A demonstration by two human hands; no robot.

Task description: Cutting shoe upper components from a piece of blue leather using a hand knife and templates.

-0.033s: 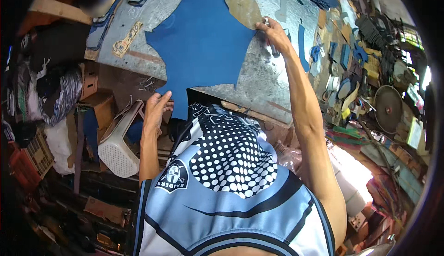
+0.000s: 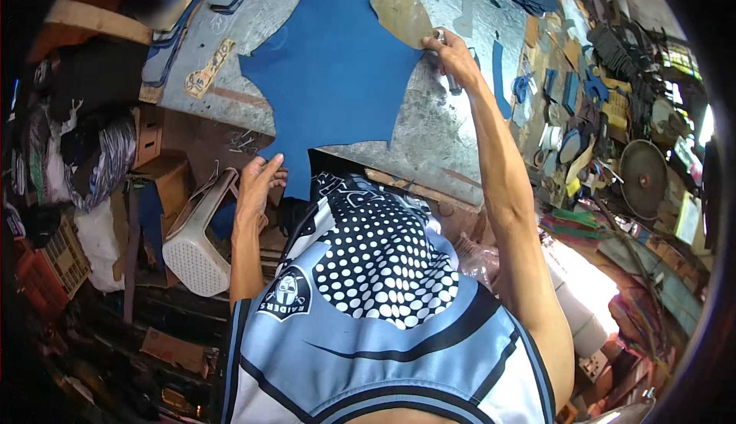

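A large blue leather sheet (image 2: 337,71) lies on the metal-topped table (image 2: 437,133), and one flap hangs over the front edge. A tan, rounded pattern piece (image 2: 400,11) rests on the sheet's far side. My right hand (image 2: 452,52) reaches out to the pattern's right edge and is closed around a slim metal tool (image 2: 451,79). My left hand (image 2: 257,182) is low at the table's front, fingers spread, with its fingertips touching the hanging blue flap.
A white plastic stool (image 2: 195,232) lies tipped below the table on the left, next to cardboard boxes (image 2: 165,171). Tools and blue cut pieces (image 2: 575,94) crowd the table's right end, near a round disc (image 2: 642,179). A tan patterned strip (image 2: 207,67) lies at left.
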